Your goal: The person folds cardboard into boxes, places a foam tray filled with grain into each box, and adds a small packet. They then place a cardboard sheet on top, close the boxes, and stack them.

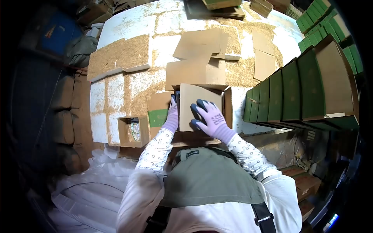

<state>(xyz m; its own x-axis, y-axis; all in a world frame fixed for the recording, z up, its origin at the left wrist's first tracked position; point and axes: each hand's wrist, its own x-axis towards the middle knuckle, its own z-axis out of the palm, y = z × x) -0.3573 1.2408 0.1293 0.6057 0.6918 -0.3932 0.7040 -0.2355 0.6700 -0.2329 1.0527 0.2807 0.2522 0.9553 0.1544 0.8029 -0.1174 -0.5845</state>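
In front of me on the table stands an open cardboard box [228, 108]. A flat tan cardboard panel [189, 112] lies across its opening. My left hand [172, 113], in a lilac glove with dark fingertips, grips the box's left side, next to the panel's edge. Spread over the panel's right half is my right hand [211, 119], gloved the same way, fingers apart and pressed against the cardboard. The panel hides what is inside the box. Just left of my left hand lies a cardboard flap with a green part [157, 117].
A small open box [144, 132] with packets inside stands at the table's front left. Green cartons [289, 91] line up on the right. Flat cardboard sheets [200, 43] lie beyond my box, and a foam slab [120, 56] sits farther left. Clear plastic sheeting [93, 190] is at lower left.
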